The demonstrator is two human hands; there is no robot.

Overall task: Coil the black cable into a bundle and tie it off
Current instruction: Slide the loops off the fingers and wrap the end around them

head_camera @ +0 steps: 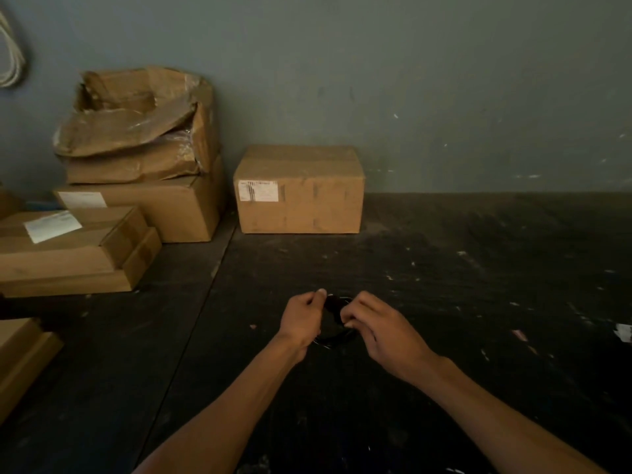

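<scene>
A small coil of black cable (332, 319) is held between both hands over the dark tabletop (444, 302). My left hand (302, 319) grips its left side, fingers closed and thumb pointing up. My right hand (379, 331) pinches the coil's right side with its fingertips. The cable is hard to make out against the dark surface; only a few glints show along its loops. Any loose end is hidden.
A closed cardboard box (299, 189) stands against the wall behind the hands. A stack of cardboard boxes (136, 159) fills the back left, with flat boxes (68, 248) in front of it. Another box (20, 357) sits at the left edge. White cord (10, 59) hangs on the wall.
</scene>
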